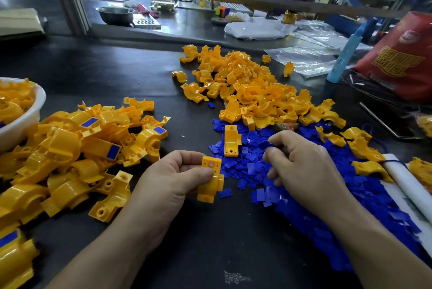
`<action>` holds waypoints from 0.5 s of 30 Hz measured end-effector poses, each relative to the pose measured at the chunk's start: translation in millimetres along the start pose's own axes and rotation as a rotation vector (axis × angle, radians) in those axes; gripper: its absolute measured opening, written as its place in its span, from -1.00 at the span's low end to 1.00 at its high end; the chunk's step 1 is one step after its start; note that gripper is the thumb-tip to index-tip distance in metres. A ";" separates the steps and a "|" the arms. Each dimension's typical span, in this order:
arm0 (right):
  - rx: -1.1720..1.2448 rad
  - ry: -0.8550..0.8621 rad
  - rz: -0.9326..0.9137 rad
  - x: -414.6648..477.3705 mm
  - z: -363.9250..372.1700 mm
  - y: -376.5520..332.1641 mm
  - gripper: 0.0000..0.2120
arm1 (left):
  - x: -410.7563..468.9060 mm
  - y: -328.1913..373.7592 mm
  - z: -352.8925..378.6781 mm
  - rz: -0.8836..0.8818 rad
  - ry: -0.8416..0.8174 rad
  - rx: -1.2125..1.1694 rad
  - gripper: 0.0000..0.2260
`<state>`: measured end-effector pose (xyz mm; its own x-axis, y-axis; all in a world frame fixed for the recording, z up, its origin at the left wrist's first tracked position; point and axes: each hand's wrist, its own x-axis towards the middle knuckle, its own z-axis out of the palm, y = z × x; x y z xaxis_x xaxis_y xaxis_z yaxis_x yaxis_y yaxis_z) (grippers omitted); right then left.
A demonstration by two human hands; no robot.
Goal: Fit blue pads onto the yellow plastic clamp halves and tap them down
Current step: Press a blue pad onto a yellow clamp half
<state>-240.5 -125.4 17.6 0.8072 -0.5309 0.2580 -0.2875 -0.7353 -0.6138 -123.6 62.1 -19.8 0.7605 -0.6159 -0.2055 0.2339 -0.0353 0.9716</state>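
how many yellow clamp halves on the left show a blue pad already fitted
4: three in the left pile, at its top, right edge and middle; one at the bottom-left corner. More may be hidden in the pile.

Left of the heap of blue pads (247, 167), a lane of bare tabletop (131, 71) is left open, widening toward the far side, and more is found at the heap's near edge. Passage is blocked beyond the heap by a pile of unfitted yellow halves (252, 83), to its right by a white roll (406, 176), and across the lane by a pile of fitted halves (77, 146).
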 end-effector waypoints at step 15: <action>0.020 -0.066 -0.175 -17.9 24.6 -25.7 -0.86 | 0.2 -7.5 0.6 0.036 0.087 0.140 -0.73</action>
<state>-234.9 -86.6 10.4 0.8764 -0.3662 0.3128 -0.1299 -0.8052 -0.5787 -125.5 61.7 -27.1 0.8181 -0.5482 -0.1740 0.1239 -0.1274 0.9841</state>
